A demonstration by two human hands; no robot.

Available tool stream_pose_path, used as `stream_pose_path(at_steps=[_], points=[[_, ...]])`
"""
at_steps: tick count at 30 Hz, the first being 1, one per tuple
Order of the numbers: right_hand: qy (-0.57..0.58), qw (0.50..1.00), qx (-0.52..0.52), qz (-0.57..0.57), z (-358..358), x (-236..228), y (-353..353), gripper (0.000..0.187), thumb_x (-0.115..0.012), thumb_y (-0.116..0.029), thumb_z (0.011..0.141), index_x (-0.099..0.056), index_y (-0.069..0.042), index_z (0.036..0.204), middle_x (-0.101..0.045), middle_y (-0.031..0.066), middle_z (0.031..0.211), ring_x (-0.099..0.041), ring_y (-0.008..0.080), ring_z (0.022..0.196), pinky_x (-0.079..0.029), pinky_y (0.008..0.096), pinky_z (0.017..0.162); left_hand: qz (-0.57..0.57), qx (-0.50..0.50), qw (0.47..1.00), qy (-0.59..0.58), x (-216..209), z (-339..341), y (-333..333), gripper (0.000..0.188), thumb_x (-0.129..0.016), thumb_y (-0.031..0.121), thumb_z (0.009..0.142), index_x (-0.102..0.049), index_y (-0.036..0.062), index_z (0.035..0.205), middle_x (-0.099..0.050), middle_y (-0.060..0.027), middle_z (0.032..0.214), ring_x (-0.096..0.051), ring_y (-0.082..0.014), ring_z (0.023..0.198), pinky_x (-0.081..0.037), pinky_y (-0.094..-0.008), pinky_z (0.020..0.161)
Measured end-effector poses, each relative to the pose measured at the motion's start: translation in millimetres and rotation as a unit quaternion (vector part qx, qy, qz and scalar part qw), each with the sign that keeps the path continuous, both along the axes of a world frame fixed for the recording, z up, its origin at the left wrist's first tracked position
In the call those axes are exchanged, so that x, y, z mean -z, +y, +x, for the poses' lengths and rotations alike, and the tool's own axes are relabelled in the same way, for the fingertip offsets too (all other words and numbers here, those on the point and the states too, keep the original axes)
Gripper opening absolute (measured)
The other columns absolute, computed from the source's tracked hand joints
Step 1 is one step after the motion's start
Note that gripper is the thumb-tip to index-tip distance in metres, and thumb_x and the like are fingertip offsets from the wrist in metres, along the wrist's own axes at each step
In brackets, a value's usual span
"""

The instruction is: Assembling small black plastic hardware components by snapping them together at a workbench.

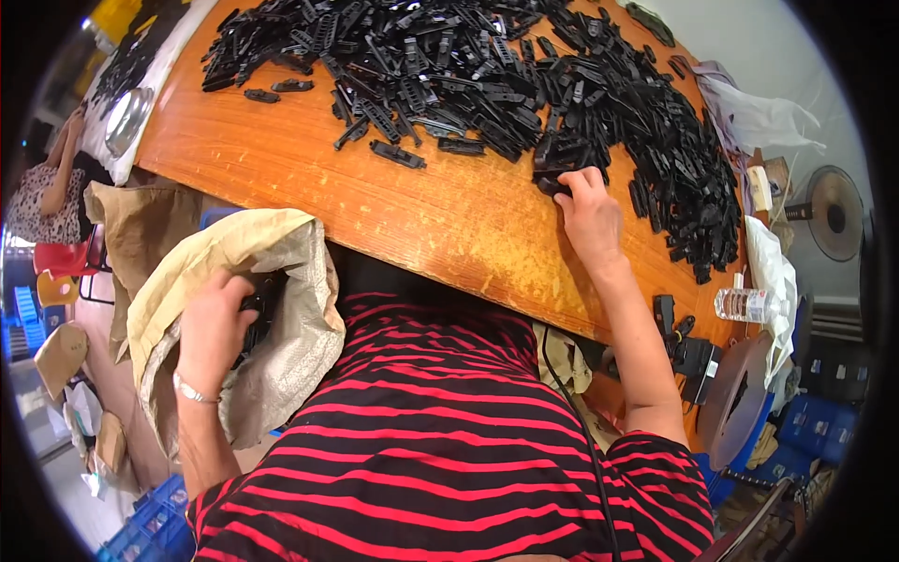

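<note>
A large heap of black plastic parts (449, 66), narrow and clip-like, spreads over the orange wooden table (403, 220). At the heap's near edge, my right hand (590, 211) pinches a black plastic part (551, 185) between thumb and fingers. My left hand (213, 323) is over the mouth of a beige woven sack (304, 361), its fingers curled. Dark pieces show beside those fingertips, inside the sack. Whether one of them is in my grip is hidden.
Right of the table's edge are a clear plastic bottle (749, 304), a white plastic bag (773, 272) and a fan (833, 214). Small black devices (693, 356) lie by my right elbow. A blue crate (154, 525) is at lower left. Another person (47, 197) is at far left.
</note>
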State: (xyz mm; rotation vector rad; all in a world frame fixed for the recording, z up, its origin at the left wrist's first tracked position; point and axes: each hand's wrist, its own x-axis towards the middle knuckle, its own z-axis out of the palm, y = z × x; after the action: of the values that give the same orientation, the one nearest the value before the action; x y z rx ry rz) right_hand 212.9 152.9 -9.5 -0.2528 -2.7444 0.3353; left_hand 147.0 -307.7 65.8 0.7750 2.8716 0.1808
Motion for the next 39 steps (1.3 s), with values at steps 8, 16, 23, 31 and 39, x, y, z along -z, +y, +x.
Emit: stream_pose_path(at_steps=[8, 16, 23, 31, 39], points=[[-0.048, 0.994, -0.043, -0.085, -7, 2, -45, 0.026, -0.078, -0.010, 0.074, -0.056, -0.005, 0.087, -0.056, 0.0115, 0.085, -0.060, 0.0329, 0.074, -0.049, 0.0408, 0.064, 0.232, 0.142, 0.962, 0.017, 11, -48, 113, 0.017, -0.070, 0.014, 0.080, -0.058, 0.0052, 0.088, -0.054, -0.0130, 0.083, -0.058, -0.0337, 0.080, -0.048, -0.0409, 0.069], [-0.007, 0.988, -0.075, -0.132, -37, 13, -107, 0.023, -0.077, -0.016, 0.075, -0.056, -0.008, 0.079, -0.057, 0.0089, 0.082, -0.061, 0.0331, 0.071, -0.048, 0.0429, 0.060, 0.184, 0.191, 0.953, 0.145, 79, -106, 180, 0.022, -0.070, 0.009, 0.076, -0.058, 0.0071, 0.094, -0.056, -0.0086, 0.094, -0.055, -0.0291, 0.095, -0.051, -0.0378, 0.079], [0.032, 0.980, -0.122, -0.153, -34, 12, -105, 0.018, -0.075, -0.015, 0.078, -0.063, -0.007, 0.088, -0.059, 0.0090, 0.085, -0.061, 0.0290, 0.066, -0.050, 0.0393, 0.059, 0.238, 0.160, 0.950, 0.120, 78, -94, 176, 0.018, -0.072, 0.009, 0.076, -0.059, 0.0056, 0.089, -0.060, -0.0095, 0.087, -0.057, -0.0322, 0.088, -0.051, -0.0370, 0.074], [0.133, 0.943, -0.214, -0.219, -48, -10, -87, 0.028, -0.072, -0.001, 0.079, -0.066, -0.004, 0.107, -0.064, 0.0086, 0.094, -0.061, 0.0168, 0.062, -0.049, 0.0275, 0.055, 0.473, 0.088, 0.774, -0.412, 69, -86, 192, 0.012, -0.065, 0.011, 0.093, -0.061, 0.0009, 0.097, -0.060, 0.0037, 0.081, -0.053, -0.0035, 0.072, -0.046, -0.0201, 0.064], [-0.049, 0.829, -0.037, -0.555, -29, -5, -82, 0.014, -0.063, -0.012, 0.095, -0.067, 0.001, 0.093, -0.062, 0.0036, 0.064, -0.053, 0.0064, 0.047, -0.043, 0.0207, 0.044, 0.469, 0.015, 0.790, -0.394, 74, -78, 201, 0.015, -0.068, 0.016, 0.092, -0.063, 0.0033, 0.095, -0.061, 0.0044, 0.078, -0.053, -0.0014, 0.067, -0.045, -0.0191, 0.060]])
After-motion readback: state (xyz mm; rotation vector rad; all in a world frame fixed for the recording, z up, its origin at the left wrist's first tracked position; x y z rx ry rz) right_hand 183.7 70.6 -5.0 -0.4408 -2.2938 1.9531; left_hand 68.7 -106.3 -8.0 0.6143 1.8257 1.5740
